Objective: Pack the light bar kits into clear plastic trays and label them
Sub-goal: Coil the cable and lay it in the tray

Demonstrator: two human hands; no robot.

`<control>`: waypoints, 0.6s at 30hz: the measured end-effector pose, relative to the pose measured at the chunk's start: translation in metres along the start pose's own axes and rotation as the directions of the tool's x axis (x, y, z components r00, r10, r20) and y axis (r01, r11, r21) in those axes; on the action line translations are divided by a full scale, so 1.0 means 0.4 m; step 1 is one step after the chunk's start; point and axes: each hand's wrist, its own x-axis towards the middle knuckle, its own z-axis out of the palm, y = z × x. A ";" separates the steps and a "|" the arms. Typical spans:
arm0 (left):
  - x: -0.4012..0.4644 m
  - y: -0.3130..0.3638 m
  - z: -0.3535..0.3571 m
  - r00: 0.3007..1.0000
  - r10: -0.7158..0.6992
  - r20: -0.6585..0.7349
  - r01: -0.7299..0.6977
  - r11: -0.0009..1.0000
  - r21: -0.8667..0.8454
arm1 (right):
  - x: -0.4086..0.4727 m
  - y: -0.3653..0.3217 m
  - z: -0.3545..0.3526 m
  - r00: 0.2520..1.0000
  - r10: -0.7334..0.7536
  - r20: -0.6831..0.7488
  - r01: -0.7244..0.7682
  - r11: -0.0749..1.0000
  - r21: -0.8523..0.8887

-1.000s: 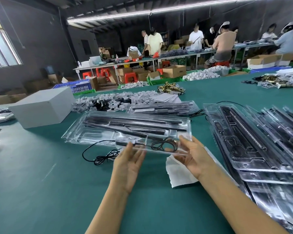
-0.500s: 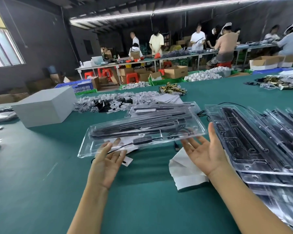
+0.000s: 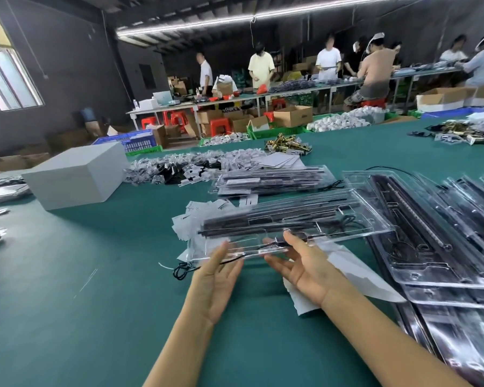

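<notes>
both hands are at the near edge of a clear plastic tray (image 3: pixel 296 219) that sits just in front of the person, over the middle of the green table (image 3: pixel 67 303). the left hand (image 3: pixel 217 277) has its fingers straight and together, the fingertips touching the tray's near left corner. the right hand (image 3: pixel 305 268) is palm up with fingers spread and straight, the tips under or against the tray's near rim; neither hand is curled round it. the two hands are close but apart. the tray is blurred and tilted, its right end higher, and black light bars (image 3: pixel 277 216) lie along it. a black cord (image 3: pixel 185 270) hangs from its near left corner onto the table. white paper (image 3: pixel 355 275) lies under the right hand. more trays (image 3: pixel 444 247) are stacked along the table's right edge, and a grey box (image 3: pixel 76 174) stands toward the far left.
</notes>
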 end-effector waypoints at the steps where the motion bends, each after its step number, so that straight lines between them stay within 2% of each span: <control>1: 0.003 0.015 -0.005 1.000 0.020 -0.024 -0.021 0.999 -0.045 | 0.000 -0.010 -0.003 1.000 -0.015 0.002 0.015 1.000 0.006; 4: 0.009 0.075 -0.033 0.995 0.009 -0.096 -0.028 0.980 -0.198 | 0.000 -0.037 -0.015 0.998 -0.069 -0.007 0.069 0.998 0.005; 10: 0.007 0.150 -0.062 0.992 -0.063 -0.113 0.022 0.942 -0.334 | 0.001 -0.039 -0.015 0.973 -0.215 0.085 0.219 0.975 -0.039; 14: -0.004 0.174 -0.082 0.967 -0.255 -0.023 0.210 0.843 -0.495 | 0.002 -0.051 -0.008 0.947 -0.265 0.181 0.288 0.950 -0.116; 16: -0.004 0.174 -0.089 0.955 -0.297 -0.030 0.255 0.864 -0.435 | 0.001 -0.050 -0.010 0.951 -0.247 0.183 0.270 0.957 -0.109; 18: 0.000 0.170 -0.089 0.968 -0.227 -0.103 0.197 0.949 -0.245 | 0.003 -0.046 -0.012 0.964 -0.222 0.145 0.238 0.965 -0.109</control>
